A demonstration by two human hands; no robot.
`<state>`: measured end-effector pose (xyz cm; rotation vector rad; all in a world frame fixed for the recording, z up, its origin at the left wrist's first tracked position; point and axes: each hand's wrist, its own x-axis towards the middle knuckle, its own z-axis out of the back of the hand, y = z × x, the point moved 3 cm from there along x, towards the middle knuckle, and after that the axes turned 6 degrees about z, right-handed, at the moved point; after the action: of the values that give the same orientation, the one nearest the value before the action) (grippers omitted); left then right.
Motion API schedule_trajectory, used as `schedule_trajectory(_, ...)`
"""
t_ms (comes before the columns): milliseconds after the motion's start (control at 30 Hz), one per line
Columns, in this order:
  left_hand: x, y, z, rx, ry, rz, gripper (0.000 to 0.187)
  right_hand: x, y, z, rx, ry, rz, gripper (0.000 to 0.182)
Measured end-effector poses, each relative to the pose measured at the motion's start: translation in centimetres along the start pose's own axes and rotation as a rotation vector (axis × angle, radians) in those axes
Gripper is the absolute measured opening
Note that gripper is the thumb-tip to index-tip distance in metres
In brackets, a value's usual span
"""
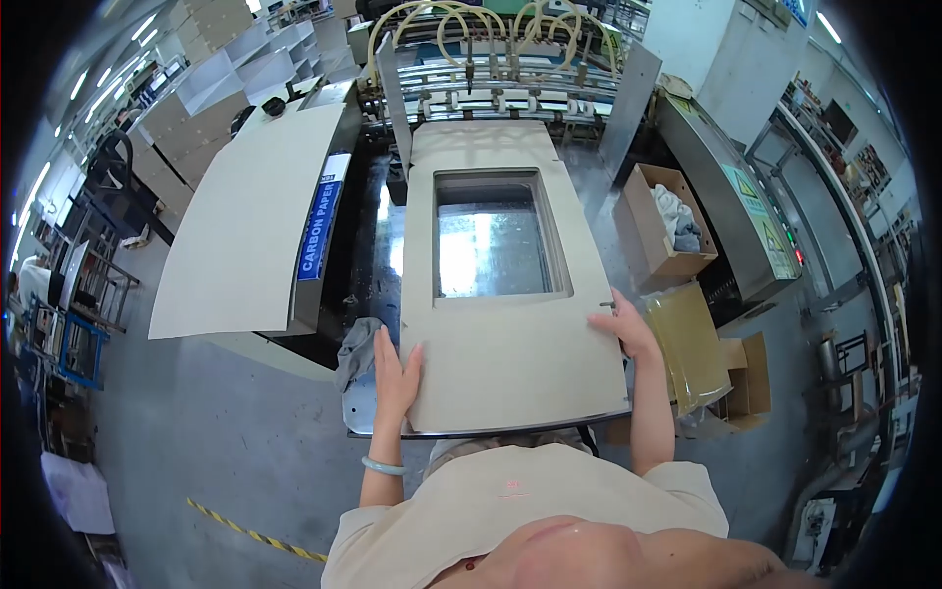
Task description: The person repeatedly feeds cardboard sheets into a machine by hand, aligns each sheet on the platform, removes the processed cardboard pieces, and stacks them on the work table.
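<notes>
A tan cardboard sheet [510,363] with a rectangular cut-out lies flat on the machine's metal bed, in front of me. It appears to be a stack, though its edge is hard to read. Against its left edge rests my left hand [397,383], fingers stretched forward and thumb apart. My right hand [628,326] is at the opposite edge, its fingers spread and one reaching over the top surface. Beside those fingers is a small dark metal piece [608,304]. Through the cut-out shows the shiny bed [486,245]. A grey cloth [358,353] lies just left of my left hand.
Ahead are the machine's rollers and yellowish hoses [442,25]. A large pale sheet [231,216] covers the left surface, next to a blue CARBON PAPER box [319,226]. On the right stand a carton with rags [667,221], a control panel [756,216] and a plastic-wrapped package [687,344].
</notes>
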<state>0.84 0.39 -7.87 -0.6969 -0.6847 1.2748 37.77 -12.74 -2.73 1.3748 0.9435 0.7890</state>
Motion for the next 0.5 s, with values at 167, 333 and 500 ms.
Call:
schedule_trajectory(167,1.4,-0.2,1.8,0.039,0.060,0.149,0.061,0.0,0.5,0.0,0.258,0.019,-0.096,0.054)
schedule_trajectory(333,1.5,-3.5,4.2,-0.887,0.070,0.402,0.059,1.6,-2.4,0.5,0.579,0.110,-0.150,0.052)
schedule_trajectory(500,1.0,-3.1,3.0,-1.180,0.387,0.514,0.050,1.1,-2.0,-0.9,0.356,0.075,-0.026,0.048)
